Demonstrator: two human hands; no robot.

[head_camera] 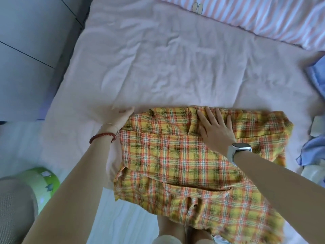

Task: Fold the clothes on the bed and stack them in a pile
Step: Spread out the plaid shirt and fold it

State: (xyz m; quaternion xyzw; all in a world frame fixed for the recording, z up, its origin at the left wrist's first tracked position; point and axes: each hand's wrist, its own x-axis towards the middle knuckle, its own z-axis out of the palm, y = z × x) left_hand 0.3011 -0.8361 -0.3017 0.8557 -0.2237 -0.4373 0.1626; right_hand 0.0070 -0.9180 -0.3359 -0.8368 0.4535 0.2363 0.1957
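A yellow and orange plaid shirt (184, 166) lies spread on the pale pink bed sheet (158, 59), its lower part hanging over the near edge of the bed. My right hand (215, 129), with a watch on the wrist, presses flat on the shirt's upper middle near the collar, fingers apart. My left hand (119, 117), with a red bead bracelet on the wrist, rests at the shirt's top left corner, fingers partly under the fabric edge; whether it pinches the cloth is unclear.
More clothes lie at the right edge: blue garments (316, 80) and white pieces (314, 173). A pink striped pillow (263, 13) lies along the far side. A green round object (42, 184) sits at the lower left. Grey floor shows left of the bed.
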